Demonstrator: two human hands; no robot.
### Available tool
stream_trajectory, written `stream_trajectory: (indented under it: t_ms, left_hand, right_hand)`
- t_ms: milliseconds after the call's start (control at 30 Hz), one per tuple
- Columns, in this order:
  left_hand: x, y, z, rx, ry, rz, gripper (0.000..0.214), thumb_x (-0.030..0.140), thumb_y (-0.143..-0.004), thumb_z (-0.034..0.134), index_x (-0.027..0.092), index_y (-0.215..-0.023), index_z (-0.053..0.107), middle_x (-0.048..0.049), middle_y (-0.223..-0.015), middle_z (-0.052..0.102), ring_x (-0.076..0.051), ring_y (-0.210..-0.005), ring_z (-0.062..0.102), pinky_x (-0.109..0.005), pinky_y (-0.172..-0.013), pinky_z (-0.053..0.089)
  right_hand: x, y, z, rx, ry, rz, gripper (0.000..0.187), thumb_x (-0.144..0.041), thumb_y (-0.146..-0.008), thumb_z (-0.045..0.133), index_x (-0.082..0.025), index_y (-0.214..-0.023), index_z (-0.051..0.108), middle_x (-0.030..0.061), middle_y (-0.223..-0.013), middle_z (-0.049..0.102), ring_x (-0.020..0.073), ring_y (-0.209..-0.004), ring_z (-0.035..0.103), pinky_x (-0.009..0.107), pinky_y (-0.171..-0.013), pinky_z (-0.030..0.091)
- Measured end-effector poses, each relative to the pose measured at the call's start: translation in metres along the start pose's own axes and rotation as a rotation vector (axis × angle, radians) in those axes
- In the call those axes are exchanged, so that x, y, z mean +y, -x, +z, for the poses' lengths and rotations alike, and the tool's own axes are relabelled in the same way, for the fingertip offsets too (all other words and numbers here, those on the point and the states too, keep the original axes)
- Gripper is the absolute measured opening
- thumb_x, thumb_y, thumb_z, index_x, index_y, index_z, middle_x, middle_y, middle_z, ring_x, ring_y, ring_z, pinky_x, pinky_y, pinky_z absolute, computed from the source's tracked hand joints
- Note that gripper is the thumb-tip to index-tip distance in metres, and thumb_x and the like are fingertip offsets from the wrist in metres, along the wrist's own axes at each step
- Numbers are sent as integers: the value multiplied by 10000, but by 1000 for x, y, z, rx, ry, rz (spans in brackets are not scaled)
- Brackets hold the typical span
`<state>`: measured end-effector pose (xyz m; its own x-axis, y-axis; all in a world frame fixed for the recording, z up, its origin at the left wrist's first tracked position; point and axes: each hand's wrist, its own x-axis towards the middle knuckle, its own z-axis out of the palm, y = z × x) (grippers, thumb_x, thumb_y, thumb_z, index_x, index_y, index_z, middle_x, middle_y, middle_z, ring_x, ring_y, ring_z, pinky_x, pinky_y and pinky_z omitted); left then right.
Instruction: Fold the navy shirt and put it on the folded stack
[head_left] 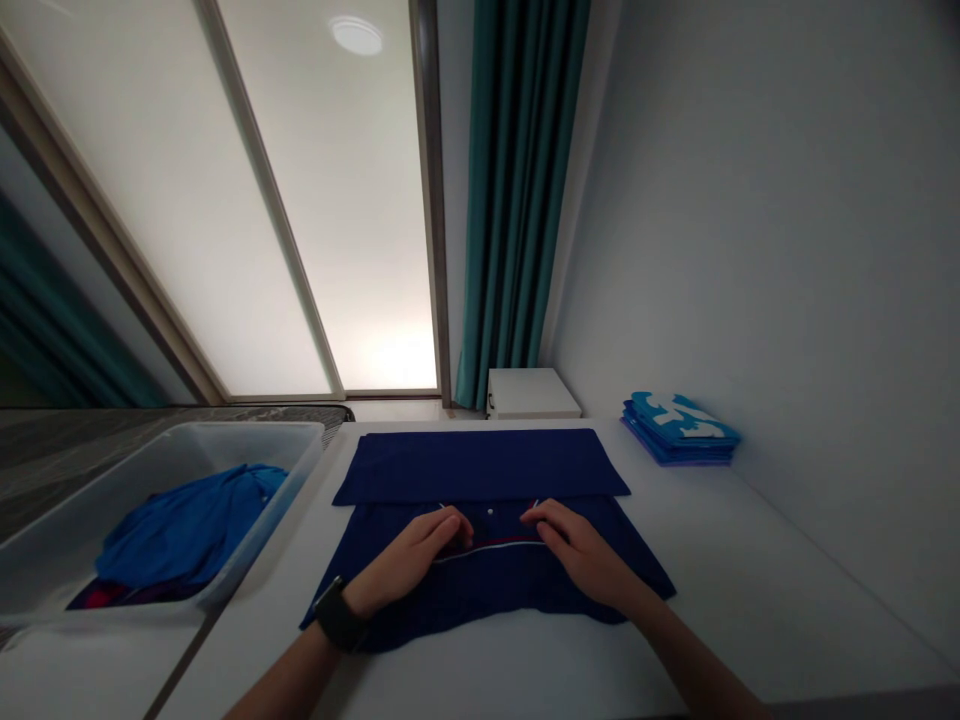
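A dark navy shirt lies spread on the white table, its far half folded into a flat band. My left hand, with a black watch on the wrist, rests on the shirt near the collar with its fingers together and curled down onto the cloth. My right hand lies on the shirt just right of the collar, fingers stretched and pressed flat. A white button and a thin white and red trim line show between the two hands.
A translucent plastic bin holding crumpled blue clothes stands at the left. A stack of folded blue garments sits at the back right by the wall. A small white cabinet and teal curtains are behind the table.
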<state>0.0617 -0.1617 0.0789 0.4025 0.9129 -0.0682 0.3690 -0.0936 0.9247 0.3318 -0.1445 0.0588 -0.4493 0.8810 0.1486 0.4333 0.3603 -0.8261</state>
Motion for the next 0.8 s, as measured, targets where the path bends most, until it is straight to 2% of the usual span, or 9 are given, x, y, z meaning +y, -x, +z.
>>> stream_trajectory:
  t_ms: [133, 200, 267, 367, 467, 533, 633, 700, 800]
  left_hand:
    - [-9, 1, 7, -131, 262, -117, 556, 629, -931, 312, 153, -990, 592, -74, -851, 690, -166, -716, 624, -300, -699, 474]
    - [-9, 2, 11, -212, 221, -135, 534, 623, -933, 312, 160, -998, 568, -64, -809, 691, -149, -609, 621, -271, -588, 453]
    - [-6, 4, 15, -219, 21, -59, 441, 543, -960, 329, 180, -997, 579, -47, -819, 691, -146, -633, 631, -265, -607, 462]
    - [0, 8, 24, -111, -368, 170, 286, 365, -971, 390, 221, -1049, 624, -49, -986, 686, -181, -916, 633, -315, -867, 471]
    - [-5, 11, 36, -58, -599, 260, 354, 284, -924, 479, 248, -1269, 548, -74, -1288, 593, -233, -1180, 540, -406, -1043, 395]
    - [-15, 13, 45, -64, -700, 265, 489, 315, -907, 522, 250, -1387, 449, -93, -1429, 490, -263, -1289, 466, -461, -1086, 363]
    - [-32, 17, 54, -70, -809, 304, 578, 398, -936, 488, 249, -1472, 332, -95, -1529, 366, -264, -1393, 350, -480, -1137, 308]
    - [-39, 20, 57, -65, -855, 329, 588, 425, -963, 433, 246, -1500, 275, -85, -1554, 318, -248, -1422, 300, -471, -1162, 273]
    - [-44, 22, 58, -59, -898, 357, 595, 442, -984, 380, 247, -1521, 215, -72, -1567, 283, -233, -1437, 266, -455, -1179, 246]
  right_hand:
    - [0, 4, 0, -102, -291, 157, 389, -504, -946, 378, -196, -1036, 598, 33, -819, 662, 150, -654, 620, 285, -626, 472]
    - [2, 5, 1, -174, -404, 235, 465, -584, -920, 371, -179, -1034, 570, 4, -684, 633, 127, -472, 564, 246, -467, 402]
    - [3, 6, 2, -206, -419, 254, 474, -593, -913, 373, -174, -1036, 557, -13, -629, 612, 120, -414, 535, 228, -417, 357]
    - [2, 8, 5, -143, -225, 153, 350, -458, -945, 389, -180, -1035, 583, 7, -694, 635, 134, -534, 588, 259, -526, 445]
    - [1, 14, 15, -66, 126, -18, 266, -285, -950, 398, -199, -1060, 625, 63, -928, 674, 189, -876, 637, 353, -825, 493]
    - [3, 20, 24, -89, 325, -100, 296, -240, -937, 430, -214, -1169, 611, 92, -1165, 636, 223, -1114, 570, 409, -991, 429]
    - [9, 31, 36, -176, 516, -145, 470, -289, -942, 471, -222, -1406, 449, 107, -1458, 447, 251, -1356, 379, 456, -1123, 311]
    - [13, 36, 41, -215, 594, -164, 539, -353, -973, 429, -220, -1485, 331, 98, -1541, 328, 249, -1425, 263, 473, -1166, 238]
    - [16, 39, 42, -237, 651, -190, 564, -408, -994, 378, -222, -1514, 261, 86, -1567, 265, 244, -1444, 211, 482, -1183, 201]
